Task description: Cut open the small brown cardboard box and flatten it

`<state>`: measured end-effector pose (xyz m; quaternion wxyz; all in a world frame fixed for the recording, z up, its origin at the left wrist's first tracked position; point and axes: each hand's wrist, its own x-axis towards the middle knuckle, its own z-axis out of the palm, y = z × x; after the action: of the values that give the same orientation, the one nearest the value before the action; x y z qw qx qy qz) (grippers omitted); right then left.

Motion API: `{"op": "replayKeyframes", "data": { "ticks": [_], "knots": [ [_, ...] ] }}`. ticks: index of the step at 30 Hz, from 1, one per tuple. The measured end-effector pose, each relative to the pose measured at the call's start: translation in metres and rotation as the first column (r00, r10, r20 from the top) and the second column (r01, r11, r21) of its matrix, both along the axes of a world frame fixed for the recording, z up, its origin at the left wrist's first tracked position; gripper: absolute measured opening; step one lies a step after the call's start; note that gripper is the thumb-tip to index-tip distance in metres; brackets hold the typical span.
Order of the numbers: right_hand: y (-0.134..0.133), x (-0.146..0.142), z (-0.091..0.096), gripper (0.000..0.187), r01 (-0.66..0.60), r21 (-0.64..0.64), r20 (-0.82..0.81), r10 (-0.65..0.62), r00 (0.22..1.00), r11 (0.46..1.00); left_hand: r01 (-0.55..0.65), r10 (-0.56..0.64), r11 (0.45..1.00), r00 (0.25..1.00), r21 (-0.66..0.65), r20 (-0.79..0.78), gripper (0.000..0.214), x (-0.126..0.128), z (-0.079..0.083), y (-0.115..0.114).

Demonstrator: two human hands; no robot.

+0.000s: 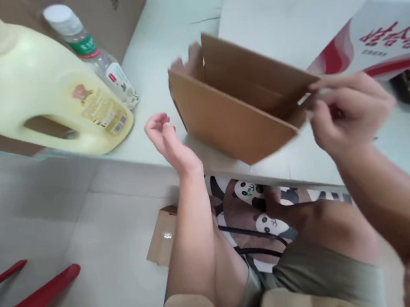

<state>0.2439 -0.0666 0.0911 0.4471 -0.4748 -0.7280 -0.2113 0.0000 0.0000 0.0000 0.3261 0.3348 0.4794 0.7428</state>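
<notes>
My right hand (349, 111) pinches one end of the cardboard box (228, 115); my left hand (172, 145), fingers loosely curled, is just beside it

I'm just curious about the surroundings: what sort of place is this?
Probably a room in a home, though I can't be sure: a yellow jug and a bottle are on a pale table, with what looks like a panda mat below its edge.

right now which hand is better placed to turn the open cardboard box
Probably the right: the right hand already grips one end of the open cardboard box, while the left hand holds nothing, though it is close to the opposite end.
</notes>
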Motion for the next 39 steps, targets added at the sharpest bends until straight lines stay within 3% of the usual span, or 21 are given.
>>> {"op": "replayKeyframes", "data": {
  "ticks": [2, 4, 6, 7, 9, 11, 15, 21, 25, 29, 34, 39],
  "knots": [
    [-0.045, 0.022, -0.024, 0.017, 0.117, 0.075, -0.153, -0.104, 0.983, 0.990, 0.215, -0.195, 0.963, 0.972, 0.164, -0.129, 0.040, 0.008, 0.000, -0.005],
    [-0.073, 0.035, -0.049, 0.012, 0.190, 0.016, -0.333, -0.174, 0.927, 0.982, 0.444, -0.384, 0.854, 0.889, 0.272, -0.249, 0.045, 0.023, 0.002, -0.012],
    [-0.088, 0.044, -0.072, 0.015, 0.144, -0.084, -0.523, -0.167, 0.836, 0.986, 0.593, -0.497, 0.754, 0.796, 0.282, -0.346, 0.049, 0.040, 0.003, -0.019],
    [-0.091, 0.048, -0.082, 0.017, 0.096, -0.123, -0.607, -0.151, 0.780, 0.988, 0.630, -0.523, 0.732, 0.764, 0.262, -0.378, 0.051, 0.048, 0.003, -0.022],
    [-0.095, 0.056, -0.097, 0.022, 0.014, -0.178, -0.713, -0.138, 0.688, 0.984, 0.642, -0.526, 0.734, 0.744, 0.221, -0.412, 0.057, 0.062, 0.000, -0.028],
    [-0.100, 0.064, -0.104, 0.030, -0.043, -0.250, -0.743, -0.163, 0.649, 0.967, 0.624, -0.508, 0.754, 0.753, 0.208, -0.417, 0.062, 0.072, -0.004, -0.032],
    [-0.113, 0.072, -0.102, 0.053, -0.119, -0.370, -0.689, -0.186, 0.700, 0.922, 0.589, -0.467, 0.785, 0.766, 0.191, -0.443, 0.063, 0.084, -0.006, -0.039],
    [-0.131, 0.081, -0.087, 0.050, -0.192, -0.354, -0.662, -0.100, 0.743, 0.915, 0.577, -0.436, 0.795, 0.758, 0.186, -0.486, 0.063, 0.105, -0.002, -0.051],
    [-0.138, 0.091, -0.084, 0.070, -0.201, -0.370, -0.633, -0.088, 0.769, 0.907, 0.555, -0.436, 0.811, 0.784, 0.185, -0.442, 0.059, 0.118, -0.002, -0.058],
    [-0.137, 0.092, -0.084, 0.058, -0.112, -0.384, -0.578, -0.144, 0.803, 0.916, 0.526, -0.453, 0.845, 0.800, 0.099, -0.393, 0.052, 0.125, -0.003, -0.060],
    [-0.135, 0.092, -0.084, 0.046, -0.101, -0.332, -0.628, -0.141, 0.765, 0.938, 0.530, -0.488, 0.848, 0.792, 0.018, -0.368, 0.056, 0.128, -0.002, -0.065],
    [-0.145, 0.119, -0.094, 0.055, -0.187, -0.296, -0.726, -0.093, 0.681, 0.937, 0.603, -0.579, 0.790, 0.672, -0.112, -0.462, 0.070, 0.126, 0.000, -0.111]
  ]
}}
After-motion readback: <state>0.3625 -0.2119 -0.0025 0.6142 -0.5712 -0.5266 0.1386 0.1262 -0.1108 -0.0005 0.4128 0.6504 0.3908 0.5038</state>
